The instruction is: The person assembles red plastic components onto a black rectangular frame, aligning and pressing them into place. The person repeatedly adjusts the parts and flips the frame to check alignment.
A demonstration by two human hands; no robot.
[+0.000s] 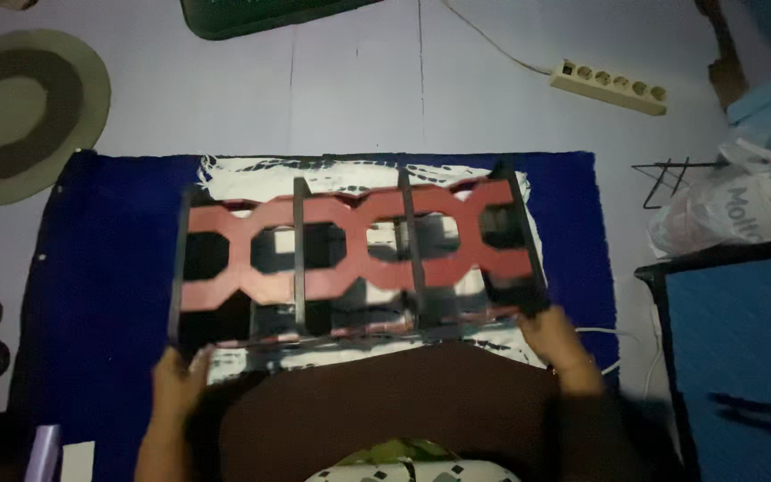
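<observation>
A red and black rack (354, 259) is gripped at its near corners by the left hand (176, 379) and right hand (555, 335). It is kept level above the blue mat (91, 268) by this two-ended grasp.

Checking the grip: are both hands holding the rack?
Yes, the left hand and right hand each grip a near corner of the rack.

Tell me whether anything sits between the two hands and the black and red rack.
Nothing visible does. The left hand grips the rack at its near left corner and the right hand at its near right corner. The rack is over a blue mat.
</observation>
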